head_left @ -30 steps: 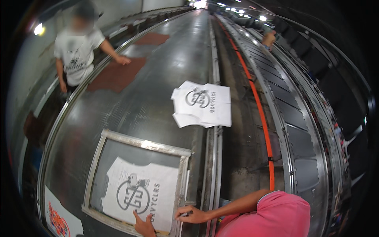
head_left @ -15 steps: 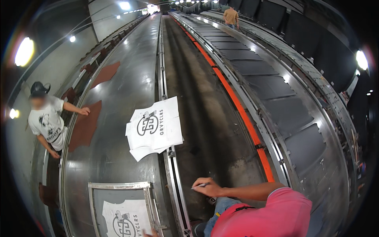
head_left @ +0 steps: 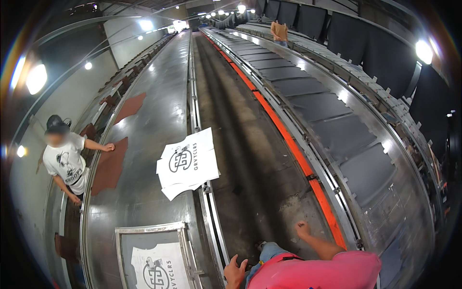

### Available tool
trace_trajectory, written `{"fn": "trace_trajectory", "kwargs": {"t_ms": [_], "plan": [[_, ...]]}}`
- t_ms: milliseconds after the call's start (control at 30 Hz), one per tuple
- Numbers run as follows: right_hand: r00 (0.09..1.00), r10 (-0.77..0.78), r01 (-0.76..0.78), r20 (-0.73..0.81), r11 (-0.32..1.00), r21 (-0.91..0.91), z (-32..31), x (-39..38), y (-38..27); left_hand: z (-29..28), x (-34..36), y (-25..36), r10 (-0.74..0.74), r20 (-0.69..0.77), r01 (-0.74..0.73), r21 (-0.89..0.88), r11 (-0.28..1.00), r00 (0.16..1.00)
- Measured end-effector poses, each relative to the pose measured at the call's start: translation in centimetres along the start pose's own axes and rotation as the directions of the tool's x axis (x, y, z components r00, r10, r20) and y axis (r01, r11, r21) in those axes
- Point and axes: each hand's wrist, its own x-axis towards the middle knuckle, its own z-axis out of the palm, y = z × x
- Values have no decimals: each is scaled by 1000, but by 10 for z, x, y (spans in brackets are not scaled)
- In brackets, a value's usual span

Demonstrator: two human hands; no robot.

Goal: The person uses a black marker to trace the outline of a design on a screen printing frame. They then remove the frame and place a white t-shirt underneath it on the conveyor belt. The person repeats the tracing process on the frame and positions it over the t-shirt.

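My left hand [head_left: 235, 270] hangs beside the near edge of the long metal table, fingers apart, holding nothing visible. Over the dark floor on the right, my right hand [head_left: 303, 229] has its fingers curled closed; what they hold, if anything, is hidden. Nearest to my left hand is a metal-framed printing screen [head_left: 150, 227] lying on the table. A white shirt-shaped paper sheet [head_left: 179, 257] with a black printed design lies within that frame. Farther along the table, a stack of similar white printed sheets [head_left: 204, 164] overhangs the table's rail.
Across the long metal table [head_left: 154, 111], a person [head_left: 66, 156] rests a hand on a brown fabric piece [head_left: 110, 168]. An orange strip [head_left: 293, 154] runs beside the right-hand table, which carries dark fabric pieces [head_left: 368, 171]. Another person [head_left: 279, 33] stands far off.
My right hand has swung right, away from the table; the pen seen in it before no longer shows. My left hand has moved off the screen to the right, beside the table edge.
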Motion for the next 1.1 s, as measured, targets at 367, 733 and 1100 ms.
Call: {"fn": "trace_trajectory", "kwargs": {"t_ms": [367, 733, 1100], "plan": [[926, 153, -117, 346, 986, -121, -11, -112, 56, 6, -78, -61, 25, -143, -59, -242, 968, 989], [811, -53, -15, 582, 994, 111, -19, -80, -28, -47, -172, 6, -334, -196, 229, -419, 878, 922], [747, -376, 50, 547, 853, 519, -56, -8, -100, 28, -132, 35, -423, -131, 397, -186, 899, 896]]}}
